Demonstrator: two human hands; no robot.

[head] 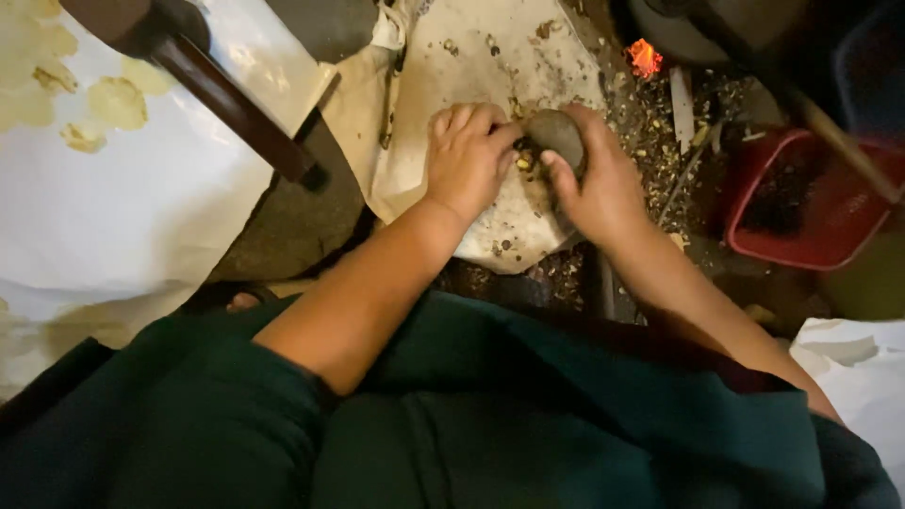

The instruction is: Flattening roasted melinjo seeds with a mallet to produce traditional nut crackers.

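Stone [556, 132] gripped in right hand [599, 184], fingers wrapped tight over it for downward force, poised above small kernels [524, 162] on pale cloth [490, 66]. Left hand [465, 155] curled half-shut beside, pinning kernels so nothing scatters.

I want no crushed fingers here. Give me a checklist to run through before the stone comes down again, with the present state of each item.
1. Stone firmly held: ok, the right hand wraps it.
2. Left hand away from the stone: not ok, its fingertips sit right beside it.
3. Small pieces under the stone: cannot tell, the hands hide most of them.
4. Pale cloth lying flat beneath the work: ok where it shows.
5. Glowing ember away from both hands: ok, it lies beyond the cloth's edge.
6. Red tub out of the way: ok, off to the right.
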